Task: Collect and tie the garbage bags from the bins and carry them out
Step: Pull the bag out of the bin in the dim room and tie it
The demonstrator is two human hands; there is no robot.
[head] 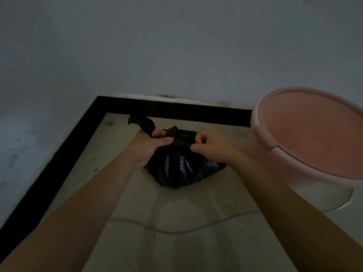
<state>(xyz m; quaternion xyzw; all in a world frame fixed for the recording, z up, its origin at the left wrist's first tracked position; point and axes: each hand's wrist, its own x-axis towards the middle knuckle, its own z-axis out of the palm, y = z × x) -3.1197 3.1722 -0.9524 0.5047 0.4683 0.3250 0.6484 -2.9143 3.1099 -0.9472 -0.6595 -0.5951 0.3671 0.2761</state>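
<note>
Hands are both stretched out low over the floor (196,242), forearms angled in toward each other. Left hand (150,147) is clamped round a twisted end of the black garbage bag (180,169), that end poking up past the knuckles. Right hand (211,147) is pinched tight on the bag's top, just beside the left. One bag, sitting on the floor right under the hands. One pink bin (306,138) off to the right hand's side, lid closed. One thin cable (169,230) runs across the floor under the forearms.
</note>
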